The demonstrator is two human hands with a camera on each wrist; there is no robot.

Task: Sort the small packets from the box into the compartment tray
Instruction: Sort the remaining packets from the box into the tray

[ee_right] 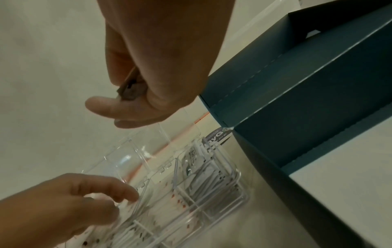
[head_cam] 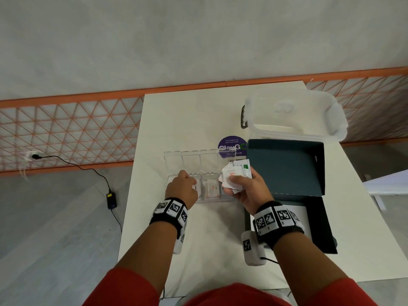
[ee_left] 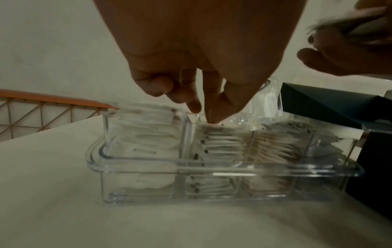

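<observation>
A: Start at the left. What is the left hand [head_cam: 181,188] doing?

B: Its grip is nearly closed, fingertips [ee_left: 212,115] pressing down on the stack of packets in the tray's second compartment [ee_left: 216,144]. I cannot tell whether a packet is pinched between them. The clear compartment tray [head_cam: 199,200] sits directly under that grip on the bench [head_cam: 198,120].

A: The risk there?

B: The stacks look full to the rim. Lifting the fingers fast could drag the top packet out, or spill it into the neighbouring compartment.

A: And to the right?

B: The right hand [head_cam: 247,188] grips a loose fan of packets [head_cam: 235,175] just above the tray's right end, thumb clamped on top. The dark box [head_cam: 287,171] stands open just beyond that grip.

A: What could go wrong there?

B: The fan looks untidy. If the thumb eases, several may slide out together and land unsorted in the wrong compartment.
</observation>
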